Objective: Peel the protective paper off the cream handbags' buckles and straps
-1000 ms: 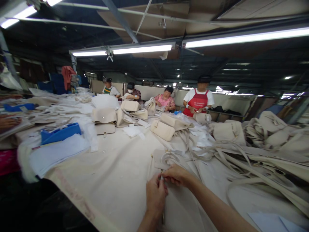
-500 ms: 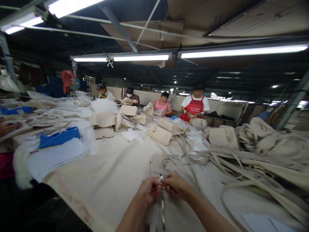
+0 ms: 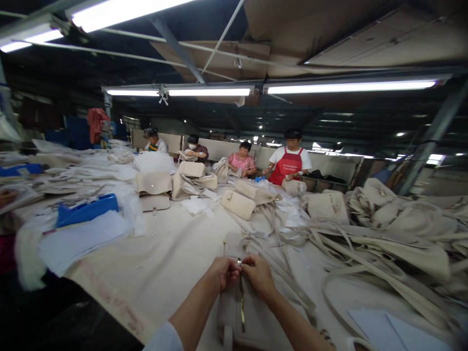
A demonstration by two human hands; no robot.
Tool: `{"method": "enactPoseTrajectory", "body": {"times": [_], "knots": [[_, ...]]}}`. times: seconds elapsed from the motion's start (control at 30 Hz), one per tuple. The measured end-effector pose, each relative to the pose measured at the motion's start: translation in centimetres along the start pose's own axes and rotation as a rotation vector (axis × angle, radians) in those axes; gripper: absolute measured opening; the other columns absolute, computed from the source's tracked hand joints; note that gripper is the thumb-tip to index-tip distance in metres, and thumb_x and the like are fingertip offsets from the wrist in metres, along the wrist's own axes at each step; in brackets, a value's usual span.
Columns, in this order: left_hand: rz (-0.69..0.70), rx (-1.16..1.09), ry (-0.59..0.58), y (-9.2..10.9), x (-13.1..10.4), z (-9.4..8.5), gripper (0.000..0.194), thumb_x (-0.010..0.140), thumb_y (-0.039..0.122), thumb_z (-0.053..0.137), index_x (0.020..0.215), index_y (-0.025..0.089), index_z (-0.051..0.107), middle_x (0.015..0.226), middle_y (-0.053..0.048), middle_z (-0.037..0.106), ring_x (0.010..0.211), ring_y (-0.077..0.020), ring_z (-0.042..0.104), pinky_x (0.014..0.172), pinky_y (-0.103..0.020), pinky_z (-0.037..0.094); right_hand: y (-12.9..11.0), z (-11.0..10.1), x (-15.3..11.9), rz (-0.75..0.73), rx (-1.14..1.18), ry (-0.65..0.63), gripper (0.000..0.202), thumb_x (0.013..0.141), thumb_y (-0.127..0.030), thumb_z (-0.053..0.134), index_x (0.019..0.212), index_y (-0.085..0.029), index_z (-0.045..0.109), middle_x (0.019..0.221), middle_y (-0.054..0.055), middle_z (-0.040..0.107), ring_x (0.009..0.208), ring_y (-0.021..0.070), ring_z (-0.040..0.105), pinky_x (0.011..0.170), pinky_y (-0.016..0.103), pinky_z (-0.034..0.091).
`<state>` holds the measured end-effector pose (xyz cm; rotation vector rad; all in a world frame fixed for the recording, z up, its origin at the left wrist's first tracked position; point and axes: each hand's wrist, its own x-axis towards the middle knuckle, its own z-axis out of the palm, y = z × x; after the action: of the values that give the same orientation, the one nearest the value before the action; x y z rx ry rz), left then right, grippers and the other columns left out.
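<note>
A beige bag (image 3: 228,312) lies flat in front of me, with a gold zipper (image 3: 242,307) running down its middle. Over the zipper's far part, my left hand (image 3: 225,273) is closed in a pinch at a small shiny metal piece (image 3: 239,262). My right hand (image 3: 259,277) pinches the same spot from the other side, its fingertips almost touching the left ones. The fingers hide much of the piece, so its exact shape cannot be made out. Beige straps (image 3: 278,263) lie just beyond and right of my right hand.
Beige bags (image 3: 239,204) and a heap of straps and bags (image 3: 395,209) cover the far middle and right. White sheets (image 3: 82,239) and a blue tray (image 3: 87,209) lie left. White cards (image 3: 398,331) are near right. Across the table, several people work, one in a red apron (image 3: 290,165).
The view has shifted slightly. Both hands stay pinched together at the zipper, and more of the bag shows below them. The white bit at my left fingertips is no longer seen.
</note>
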<state>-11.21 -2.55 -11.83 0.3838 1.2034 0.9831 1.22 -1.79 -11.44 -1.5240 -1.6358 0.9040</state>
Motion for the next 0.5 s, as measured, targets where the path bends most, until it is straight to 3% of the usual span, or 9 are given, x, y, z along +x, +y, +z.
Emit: {"method": "enactPoseTrajectory", "body": {"times": [0.13,0.23,0.37,0.5], "knots": [[-0.045,0.089,0.036,0.7,0.0,0.4,0.024,0.093,0.02,0.055,0.071,0.011,0.059,0.055,0.005,0.053,0.039,-0.0046,0.044,0.036,-0.014,0.036,0.0,0.0,-0.1,-0.067,-0.077,0.025,0.008,0.061,-0.024,0.068,0.06,-0.019,0.063,0.062,0.0,0.064,0.067,0.0172,0.059,0.06,0.024,0.042],[-0.049,0.119,0.038,1.4,0.1,0.4,0.023,0.095,0.027,0.056,0.078,0.011,0.059,0.062,0.005,0.055,0.044,-0.0043,0.045,0.039,-0.015,0.039,0.1,-0.2,-0.1,-0.043,-0.116,-0.026,0.017,0.07,-0.03,0.063,0.057,-0.019,0.061,0.05,-0.002,0.058,0.05,0.0142,0.053,0.047,0.023,0.037],[-0.071,0.137,0.02,2.1,0.5,0.0,0.021,0.094,0.026,0.057,0.081,0.011,0.06,0.064,0.005,0.055,0.045,-0.0044,0.046,0.041,-0.015,0.039,0.7,-1.9,0.6,-0.055,-0.18,-0.109,0.025,0.076,-0.021,0.051,0.051,-0.02,0.057,0.042,-0.002,0.053,0.035,0.0121,0.042,0.038,0.024,0.032],[-0.076,0.137,-0.021,2.4,0.9,-0.4,0.02,0.094,0.027,0.058,0.082,0.011,0.06,0.064,0.004,0.057,0.045,-0.0048,0.047,0.041,-0.016,0.04,0.9,-3.4,1.4,-0.266,-0.252,-0.067,0.012,0.076,-0.019,0.056,0.073,-0.02,0.067,0.068,0.002,0.068,0.065,0.0173,0.061,0.064,0.027,0.047]]}}
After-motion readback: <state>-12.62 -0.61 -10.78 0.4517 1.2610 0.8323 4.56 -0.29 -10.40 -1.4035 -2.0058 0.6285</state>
